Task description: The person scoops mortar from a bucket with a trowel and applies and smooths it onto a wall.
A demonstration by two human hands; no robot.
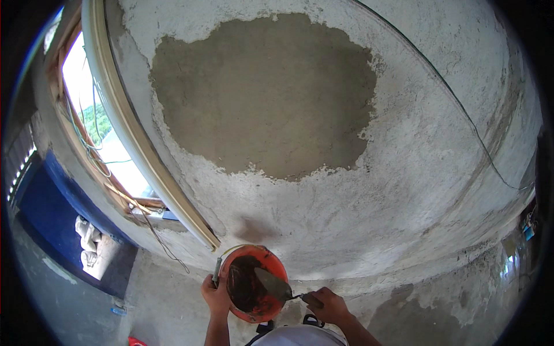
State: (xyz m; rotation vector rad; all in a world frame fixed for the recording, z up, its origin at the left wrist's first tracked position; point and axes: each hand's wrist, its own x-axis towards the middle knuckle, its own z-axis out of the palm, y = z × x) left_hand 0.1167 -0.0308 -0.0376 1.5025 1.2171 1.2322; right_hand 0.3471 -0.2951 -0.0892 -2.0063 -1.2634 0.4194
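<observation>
In front of my body, at the lower middle, is an orange bucket (277,263) with dark, wet-looking mortar (245,285) inside. My left hand (216,296) grips the bucket at its left rim, beside the green grip (217,270) of its wire handle. My right hand (329,305) is closed round the handle of a pointed trowel (276,285). The blade lies over the bucket's mouth, its tip toward the far left side of the bucket. Grey-brown material coats the blade.
Ahead stands a rough whitish wall (427,173) with a large grey-brown plaster patch (265,92). A cable (444,83) runs down its right side. Left are a pale vertical pipe (124,115), a wood-framed window (109,184) with loose wires, and a blue panel (49,207).
</observation>
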